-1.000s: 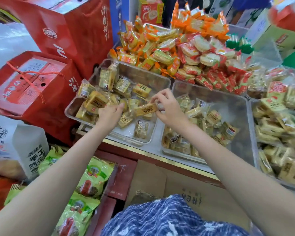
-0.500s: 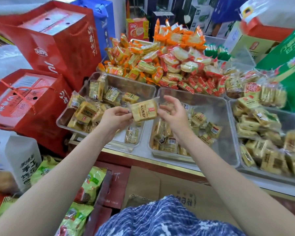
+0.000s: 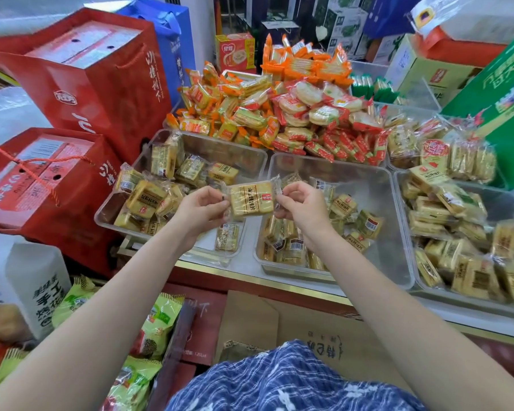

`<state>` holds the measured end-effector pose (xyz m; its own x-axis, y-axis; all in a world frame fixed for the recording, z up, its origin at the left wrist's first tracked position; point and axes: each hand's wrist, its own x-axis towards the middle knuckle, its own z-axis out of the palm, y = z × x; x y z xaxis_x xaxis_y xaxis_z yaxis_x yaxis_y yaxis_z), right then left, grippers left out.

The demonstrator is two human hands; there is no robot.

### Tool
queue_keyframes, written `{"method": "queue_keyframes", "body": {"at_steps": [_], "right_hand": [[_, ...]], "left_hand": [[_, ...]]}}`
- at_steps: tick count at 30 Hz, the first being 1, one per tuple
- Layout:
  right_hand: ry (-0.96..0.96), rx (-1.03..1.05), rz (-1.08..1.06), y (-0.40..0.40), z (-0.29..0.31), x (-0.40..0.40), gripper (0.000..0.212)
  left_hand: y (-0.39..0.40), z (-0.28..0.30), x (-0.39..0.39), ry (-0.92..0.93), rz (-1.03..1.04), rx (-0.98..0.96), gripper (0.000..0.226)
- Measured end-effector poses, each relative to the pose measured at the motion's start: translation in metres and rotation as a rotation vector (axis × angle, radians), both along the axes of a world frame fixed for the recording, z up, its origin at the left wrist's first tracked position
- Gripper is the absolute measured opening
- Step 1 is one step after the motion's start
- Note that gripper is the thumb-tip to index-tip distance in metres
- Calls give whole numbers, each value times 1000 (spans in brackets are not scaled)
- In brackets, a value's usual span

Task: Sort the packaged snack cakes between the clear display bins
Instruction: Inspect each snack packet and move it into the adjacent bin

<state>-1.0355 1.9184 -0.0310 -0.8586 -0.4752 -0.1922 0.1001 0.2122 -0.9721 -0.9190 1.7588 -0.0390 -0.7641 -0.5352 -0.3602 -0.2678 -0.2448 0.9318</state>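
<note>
A yellow packaged snack cake is held up flat above the seam between two clear bins. My left hand pinches its left wrapper end and my right hand pinches its right end. Below on the left, a clear bin holds several yellow cakes. The middle clear bin holds several similar cakes in its near half, with a bare back part. A third clear bin on the right is heaped with the same kind of packs.
Piles of orange and red wrapped snacks lie behind the bins. Red gift boxes stand at the left, a green carton at the right. Green snack bags and a cardboard box sit below the counter edge.
The cake was lifted out of the left bin and is now held up between both hands, face toward me. The view has tilted slightly upward.
</note>
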Motion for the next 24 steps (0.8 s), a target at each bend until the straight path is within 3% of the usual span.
{"method": "queue_keyframes", "body": {"at_steps": [6, 10, 13, 16, 18, 24], "right_hand": [[-34, 40, -94, 0, -10, -4, 17], [-79, 104, -352, 6, -9, -40, 13], [7, 272, -366, 10, -15, -61, 20], [307, 510, -290, 1, -12, -64, 24], [477, 533, -177, -14, -7, -58, 18], [588, 433, 272, -94, -21, -41, 24]], "left_hand": [[1, -6, -8, -86, -17, -135, 17], [-13, -17, -3, -269, -83, -518, 18], [-24, -28, 4, -355, -175, -781, 26], [-40, -42, 12, -456, -187, -1058, 29], [-51, -53, 17, -590, -201, -1222, 34], [-71, -72, 22, -653, -177, -1267, 40]]}}
